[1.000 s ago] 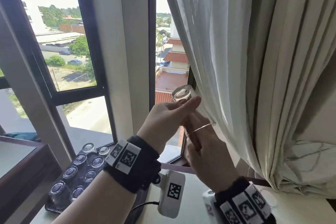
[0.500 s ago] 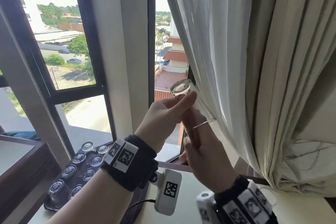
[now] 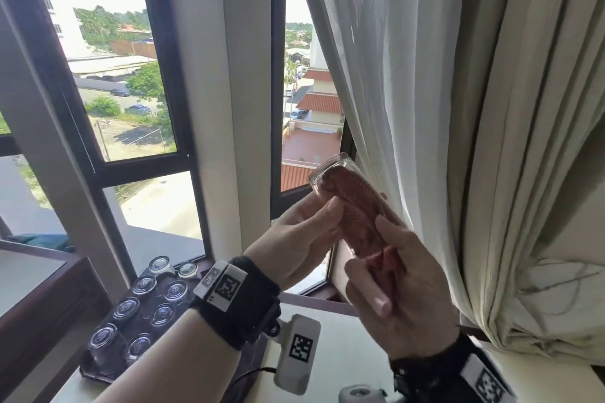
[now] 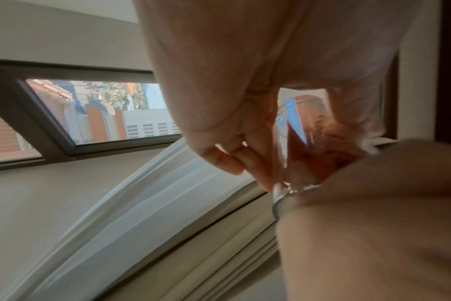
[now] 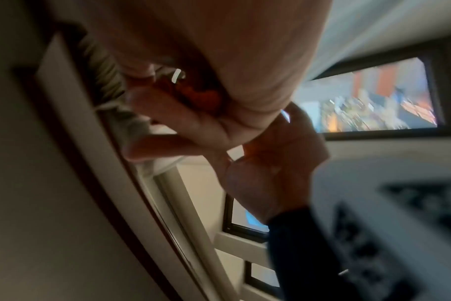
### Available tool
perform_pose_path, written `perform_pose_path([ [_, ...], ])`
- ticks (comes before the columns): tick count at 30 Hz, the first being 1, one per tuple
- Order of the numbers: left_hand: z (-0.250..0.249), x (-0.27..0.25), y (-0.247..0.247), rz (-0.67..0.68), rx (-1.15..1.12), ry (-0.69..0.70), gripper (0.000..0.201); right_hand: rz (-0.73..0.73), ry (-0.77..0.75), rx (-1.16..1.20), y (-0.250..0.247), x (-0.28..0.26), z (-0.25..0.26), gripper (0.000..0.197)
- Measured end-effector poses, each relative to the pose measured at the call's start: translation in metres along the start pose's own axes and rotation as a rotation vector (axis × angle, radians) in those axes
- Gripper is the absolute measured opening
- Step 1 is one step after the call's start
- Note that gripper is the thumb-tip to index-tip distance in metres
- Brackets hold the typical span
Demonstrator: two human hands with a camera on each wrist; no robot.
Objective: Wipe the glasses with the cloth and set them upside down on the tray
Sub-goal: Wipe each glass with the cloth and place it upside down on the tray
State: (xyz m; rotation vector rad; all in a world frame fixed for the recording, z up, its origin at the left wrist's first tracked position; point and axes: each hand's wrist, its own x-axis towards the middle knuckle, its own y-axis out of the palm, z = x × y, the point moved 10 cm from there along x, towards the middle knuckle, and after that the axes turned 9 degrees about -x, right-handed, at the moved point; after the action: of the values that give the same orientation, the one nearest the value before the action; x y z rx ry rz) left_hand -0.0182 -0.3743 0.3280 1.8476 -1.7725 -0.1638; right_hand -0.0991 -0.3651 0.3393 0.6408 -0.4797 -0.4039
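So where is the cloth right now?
Head view, right of centre: the reddish cloth is stuffed inside the glass held by both hands before the curtain.

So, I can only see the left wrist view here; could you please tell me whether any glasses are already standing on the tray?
Observer: Yes, at least eight glasses stand upside down on the dark tray by the window.
Operator: Thank you. Which way does the held glass point?
Observer: Its base tilts up toward the window; the left hand grips its side, the right hand its mouth end, red cloth inside.
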Motion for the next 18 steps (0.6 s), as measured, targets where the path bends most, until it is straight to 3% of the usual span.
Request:
perform_pose_path([
  [3,-0.002,-0.002,-0.017,-0.111,0.187,-0.05,0.063,-0.338,-0.104,-0.688,-0.034,-0.008,0.027,0.022],
  [5,-0.006,-0.004,-0.021,-0.148,0.243,-0.069,0.052,-0.449,-0.239,-1.166,-0.035,-0.013,0.047,0.017],
  [7,-0.013,-0.006,-0.017,-0.172,0.252,-0.075,0.058,-0.426,-0.504,-1.501,-0.013,-0.019,0.06,0.018],
  [9,-0.025,-0.006,-0.005,-0.163,0.263,-0.048,0.067,-0.305,-0.76,-1.726,0.011,-0.025,0.057,0.029],
  [11,-0.039,-0.006,0.01,-0.125,0.3,0.008,0.059,-0.265,-0.825,-1.867,0.017,-0.027,0.046,0.05],
  [13,-0.049,-0.007,0.017,-0.124,0.313,0.07,0.043,-0.31,-0.77,-2.014,0.015,-0.022,0.036,0.075],
  [15,-0.049,-0.008,0.017,-0.135,0.321,0.099,0.044,-0.313,-0.712,-2.017,0.016,-0.017,0.03,0.082],
  [16,-0.047,-0.007,0.017,-0.122,0.315,0.106,0.044,-0.301,-0.652,-1.882,0.014,-0.015,0.029,0.081],
  [18,-0.04,-0.007,0.014,-0.074,0.25,0.116,0.036,-0.243,-0.379,-1.309,0.004,-0.008,0.022,0.082],
])
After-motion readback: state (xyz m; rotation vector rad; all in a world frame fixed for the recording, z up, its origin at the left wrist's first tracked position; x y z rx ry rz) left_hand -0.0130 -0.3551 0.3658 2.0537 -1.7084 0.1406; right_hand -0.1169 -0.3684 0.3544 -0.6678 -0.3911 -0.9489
